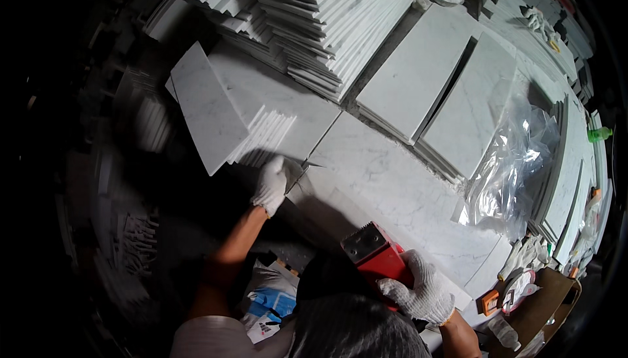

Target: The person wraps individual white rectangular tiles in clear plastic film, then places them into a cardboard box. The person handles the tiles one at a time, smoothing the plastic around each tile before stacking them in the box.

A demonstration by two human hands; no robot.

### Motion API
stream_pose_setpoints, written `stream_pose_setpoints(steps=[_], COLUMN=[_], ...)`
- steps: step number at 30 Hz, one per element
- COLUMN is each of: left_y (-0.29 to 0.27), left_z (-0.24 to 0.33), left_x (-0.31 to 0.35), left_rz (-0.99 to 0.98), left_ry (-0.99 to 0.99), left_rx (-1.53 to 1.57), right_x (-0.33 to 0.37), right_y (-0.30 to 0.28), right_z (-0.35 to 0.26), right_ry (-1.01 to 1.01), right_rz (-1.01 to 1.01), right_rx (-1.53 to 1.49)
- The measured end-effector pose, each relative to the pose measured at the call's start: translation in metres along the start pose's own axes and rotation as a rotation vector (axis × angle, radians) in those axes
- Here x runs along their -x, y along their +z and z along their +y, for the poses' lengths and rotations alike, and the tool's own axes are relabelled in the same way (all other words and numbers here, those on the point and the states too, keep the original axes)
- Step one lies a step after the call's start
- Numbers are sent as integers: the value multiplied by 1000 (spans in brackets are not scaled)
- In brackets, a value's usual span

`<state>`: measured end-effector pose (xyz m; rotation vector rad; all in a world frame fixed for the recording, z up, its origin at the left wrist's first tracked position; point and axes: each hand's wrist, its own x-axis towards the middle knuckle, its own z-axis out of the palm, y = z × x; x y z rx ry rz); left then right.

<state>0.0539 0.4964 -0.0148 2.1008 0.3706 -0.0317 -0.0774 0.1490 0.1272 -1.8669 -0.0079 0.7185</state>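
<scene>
My left hand [270,186], in a white knit glove, is at the near left edge of the white marble-like surface [386,155], beside a stack of narrow white strips [271,133]. Its fingers look curled; whatever they may hold is hidden. In my right hand [422,289], also gloved in white, is a red boxy hand tool [383,265] with a black, toothed end pointing up and left. The tool is over the near edge of the surface. A tilted white slab [208,112] leans past the strips.
A tall stack of white slabs [340,24] rises at the back. Two flat slab piles [422,63] lie right of it, near crumpled clear plastic [507,168]. At lower right stands a cardboard box [553,312] with a plastic bottle [504,333]. A blue-and-white bag [268,296] lies below.
</scene>
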Motion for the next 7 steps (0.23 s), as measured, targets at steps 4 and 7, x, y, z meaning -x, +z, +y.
stream_pose_setpoints(steps=[4,7], left_y=[-3,-3], left_z=[10,-25], left_x=[-5,-16], left_rz=[-411,-433], left_ry=[-220,-39], left_rx=[39,-137], right_x=[-1,-1], right_y=[-1,-2], right_z=[-2,-8], right_ry=[3,21], right_rz=[13,1], right_rx=[-26,-16])
